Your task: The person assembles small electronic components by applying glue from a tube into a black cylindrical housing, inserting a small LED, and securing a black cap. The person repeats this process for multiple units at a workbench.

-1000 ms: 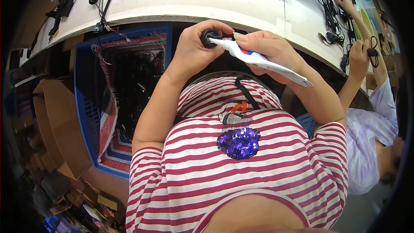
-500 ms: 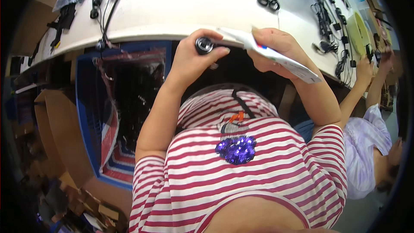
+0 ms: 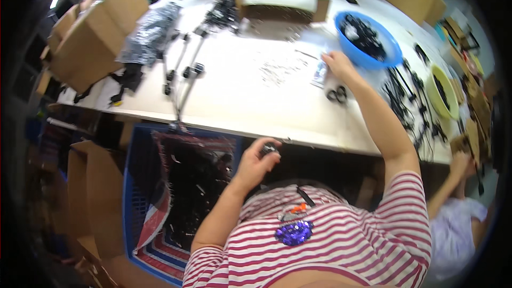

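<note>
My left hand (image 3: 255, 164), just off the table's front edge, is closed around a small round black part (image 3: 268, 149) with a shiny end. My right hand (image 3: 339, 67) reaches far over the table, its fingers pinching a flat white printed packet (image 3: 319, 76) with blue on it, blurred by motion. Beside that packet, toward me, lie black rings (image 3: 336, 94). Left of it, small pale pieces (image 3: 277, 70) are scattered on the white table (image 3: 240, 101).
A blue bowl (image 3: 393, 56) of black parts stands right of my right hand. Black cables (image 3: 397, 98) and a yellow-green basin (image 3: 452, 101) lie further right. Below the table's left part is a blue crate (image 3: 129, 202). Cardboard boxes (image 3: 98, 37) line the back. A co-worker's hand (image 3: 463, 164) shows at right.
My right hand has moved away from my left hand, forward over the table with the packet. My left hand still holds the black part near the edge. The view has tilted up.
</note>
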A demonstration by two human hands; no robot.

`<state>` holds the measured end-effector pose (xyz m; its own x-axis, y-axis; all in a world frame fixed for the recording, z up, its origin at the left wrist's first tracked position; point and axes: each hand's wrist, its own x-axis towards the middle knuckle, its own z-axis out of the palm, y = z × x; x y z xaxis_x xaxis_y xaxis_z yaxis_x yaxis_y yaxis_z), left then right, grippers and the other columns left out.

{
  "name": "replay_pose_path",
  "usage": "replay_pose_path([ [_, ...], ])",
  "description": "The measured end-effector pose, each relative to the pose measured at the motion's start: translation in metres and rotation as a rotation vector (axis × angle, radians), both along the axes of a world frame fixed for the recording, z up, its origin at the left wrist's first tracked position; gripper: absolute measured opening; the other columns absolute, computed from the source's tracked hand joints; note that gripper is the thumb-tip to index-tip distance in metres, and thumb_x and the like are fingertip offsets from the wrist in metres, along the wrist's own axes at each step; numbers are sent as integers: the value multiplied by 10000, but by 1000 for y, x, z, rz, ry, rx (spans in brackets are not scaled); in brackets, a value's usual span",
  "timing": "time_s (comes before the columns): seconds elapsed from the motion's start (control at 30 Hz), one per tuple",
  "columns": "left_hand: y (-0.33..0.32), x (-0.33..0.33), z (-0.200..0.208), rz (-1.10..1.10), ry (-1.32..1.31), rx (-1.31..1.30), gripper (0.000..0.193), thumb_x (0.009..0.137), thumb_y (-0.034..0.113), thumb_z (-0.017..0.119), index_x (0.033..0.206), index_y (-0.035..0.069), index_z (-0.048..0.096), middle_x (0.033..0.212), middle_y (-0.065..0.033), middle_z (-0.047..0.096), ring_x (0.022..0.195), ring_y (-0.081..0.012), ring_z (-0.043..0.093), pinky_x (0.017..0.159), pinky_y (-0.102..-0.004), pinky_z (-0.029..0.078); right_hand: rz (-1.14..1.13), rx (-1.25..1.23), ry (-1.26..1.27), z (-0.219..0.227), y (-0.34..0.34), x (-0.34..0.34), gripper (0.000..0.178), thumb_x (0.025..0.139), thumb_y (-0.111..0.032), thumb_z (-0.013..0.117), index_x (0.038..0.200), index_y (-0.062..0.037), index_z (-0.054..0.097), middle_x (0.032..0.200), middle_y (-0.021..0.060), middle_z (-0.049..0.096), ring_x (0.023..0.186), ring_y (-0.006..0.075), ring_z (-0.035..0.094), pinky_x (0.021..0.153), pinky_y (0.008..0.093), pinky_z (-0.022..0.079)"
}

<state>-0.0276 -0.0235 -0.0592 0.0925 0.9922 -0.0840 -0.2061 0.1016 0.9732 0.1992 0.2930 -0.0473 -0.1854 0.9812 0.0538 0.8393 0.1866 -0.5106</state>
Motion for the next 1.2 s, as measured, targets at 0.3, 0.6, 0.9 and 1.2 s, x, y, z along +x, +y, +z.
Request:
replay_pose_path([
  [0.3, -4, -10, 13, 45, -217, 149, 589, 853, 126, 561, 1356, 48, 265, 896, -50, 510, 733, -89, 450, 631, -187, 362, 708, -863, 249, 86, -197, -30, 316, 836, -302, 553, 916, 1, 591, 836, 162, 626, 796, 273, 598, 714, 359, 453],
  [0.6, 8, 23, 30, -30, -329, 313, 624, 858, 147, 571, 1365, 13, 233, 916, -66, 518, 719, -92, 453, 645, -194, 375, 729, -919, 436, -94, -262, -40, 483, 773, -242, 633, 1168, -24, 463, 1050, 171, 554, 990, 251, 528, 860, 326, 412],
  [0.9, 11, 26, 35, -21, -254, 325, 640, 839, 168, 602, 1341, -36, 262, 908, -78, 542, 706, -91, 473, 633, -187, 380, 817, -618, 393, -136, -264, -31, 260, 827, -267, 590, 907, -20, 600, 854, 125, 596, 831, 219, 551, 727, 332, 428],
  [1.2, 2, 29, 39, -102, -241, 238, 495, 813, 105, 611, 1235, -63, 415, 915, -102, 559, 722, -113, 495, 664, -212, 400, 731, -635, 344, -139, -267, -38, 356, 842, -344, 555, 851, 1, 644, 897, 143, 632, 801, 253, 619, 737, 317, 458],
])
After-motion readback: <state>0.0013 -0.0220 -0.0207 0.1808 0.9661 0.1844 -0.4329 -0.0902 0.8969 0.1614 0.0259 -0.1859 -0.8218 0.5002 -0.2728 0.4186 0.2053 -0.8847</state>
